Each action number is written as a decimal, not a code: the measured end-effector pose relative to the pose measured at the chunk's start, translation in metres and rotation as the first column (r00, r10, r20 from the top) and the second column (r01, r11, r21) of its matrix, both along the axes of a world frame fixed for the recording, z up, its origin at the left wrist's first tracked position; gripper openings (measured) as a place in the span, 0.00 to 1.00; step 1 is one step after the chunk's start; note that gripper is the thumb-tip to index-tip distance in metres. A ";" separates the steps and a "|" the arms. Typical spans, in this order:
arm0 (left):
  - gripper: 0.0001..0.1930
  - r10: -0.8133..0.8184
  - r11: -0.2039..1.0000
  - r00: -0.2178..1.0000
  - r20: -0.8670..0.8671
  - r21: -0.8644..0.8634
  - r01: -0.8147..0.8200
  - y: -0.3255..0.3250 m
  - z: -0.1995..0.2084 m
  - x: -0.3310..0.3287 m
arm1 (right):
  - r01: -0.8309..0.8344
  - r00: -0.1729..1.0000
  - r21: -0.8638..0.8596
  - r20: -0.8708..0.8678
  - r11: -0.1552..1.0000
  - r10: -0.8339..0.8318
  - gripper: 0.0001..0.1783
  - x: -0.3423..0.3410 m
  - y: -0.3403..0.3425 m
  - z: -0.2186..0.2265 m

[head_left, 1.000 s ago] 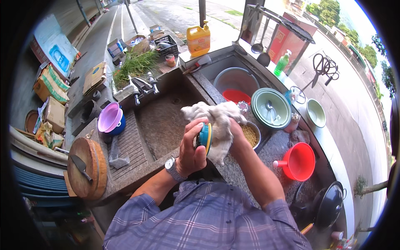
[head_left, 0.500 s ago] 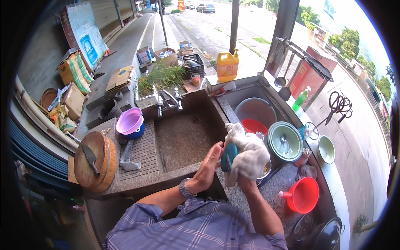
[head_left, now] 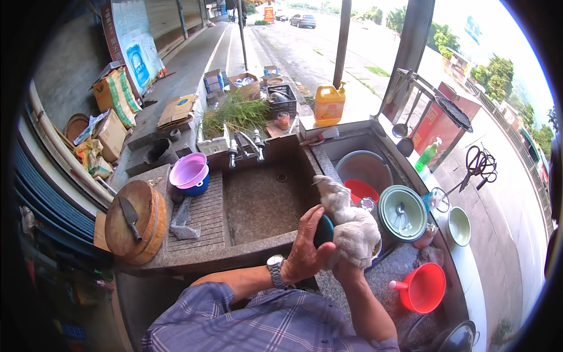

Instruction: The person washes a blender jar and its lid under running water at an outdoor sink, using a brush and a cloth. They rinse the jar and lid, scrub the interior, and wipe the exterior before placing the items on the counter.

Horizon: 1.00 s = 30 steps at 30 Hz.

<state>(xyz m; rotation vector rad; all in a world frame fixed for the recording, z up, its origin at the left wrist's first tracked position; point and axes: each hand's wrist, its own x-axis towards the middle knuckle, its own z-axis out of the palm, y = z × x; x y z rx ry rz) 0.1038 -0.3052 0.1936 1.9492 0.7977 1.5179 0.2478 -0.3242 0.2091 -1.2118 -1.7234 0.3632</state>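
Observation:
My left hand is cupped at the side of a round teal dish, its fingers along one edge and its thumb across the near side. Only part of the dish shows, so its exact kind is unclear. A bunched whitish cloth presses against the dish from the right. My right hand grips this cloth from below; the cloth hides most of its fingers. Both hands are above the right rim of the stone sink.
Left of the basin, a cleaver lies on a round chopping block, near a purple bowl. At right are stacked pale green bowls, a red dipper and a grey tub. A yellow jug stands behind.
My left hand has turned from flat beside the teal dish to cupped against it, thumb spread. The cloth has shifted and covers the dish differently. The whole view has tilted slightly.

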 end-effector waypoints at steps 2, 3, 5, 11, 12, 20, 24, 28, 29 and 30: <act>0.46 -0.014 0.994 0.998 -0.068 0.104 0.022 0.005 0.000 -0.001 | 0.093 0.957 0.112 0.263 0.989 -0.120 0.24 0.006 -0.014 -0.018; 0.47 -0.022 0.987 0.994 -0.103 0.153 0.038 0.008 0.001 -0.001 | 0.119 0.937 0.126 0.315 0.985 -0.153 0.26 0.010 -0.012 -0.038; 0.48 -0.078 0.965 0.976 -0.203 0.229 0.125 0.015 -0.001 -0.006 | -0.052 0.984 -0.132 -0.174 0.990 0.029 0.30 0.009 -0.012 -0.038; 0.50 -0.314 0.833 0.856 -0.411 0.314 0.456 0.026 -0.009 -0.025 | -0.457 0.710 -0.364 -0.699 0.812 0.085 0.33 0.031 -0.011 -0.085; 0.52 -0.317 0.825 0.843 -0.435 0.312 0.472 0.029 -0.009 -0.026 | -0.485 0.675 -0.348 -0.732 0.802 0.091 0.30 0.033 -0.010 -0.090; 0.53 -0.096 0.994 0.899 -0.428 0.006 0.109 0.005 -0.006 -0.011 | -0.268 0.577 -0.328 -0.808 0.906 -0.122 0.23 0.018 -0.013 -0.042; 0.52 -0.276 0.959 0.918 -0.286 -0.152 0.241 0.006 0.006 -0.009 | -0.242 0.588 -0.104 -0.807 0.965 0.060 0.26 0.012 -0.015 -0.011; 0.53 -0.253 0.947 0.893 -0.371 0.093 0.307 0.016 0.003 -0.016 | -0.059 0.939 -0.208 -0.343 0.976 -0.017 0.21 0.017 -0.021 -0.010; 0.52 -0.265 0.938 0.883 -0.388 0.108 0.329 0.015 0.004 -0.018 | -0.036 0.962 -0.195 -0.273 0.980 -0.019 0.21 0.020 -0.025 -0.018; 0.52 -0.270 0.930 0.876 -0.399 0.128 0.345 0.015 0.005 -0.018 | -0.015 0.979 -0.181 -0.201 0.983 -0.023 0.21 0.023 -0.028 -0.028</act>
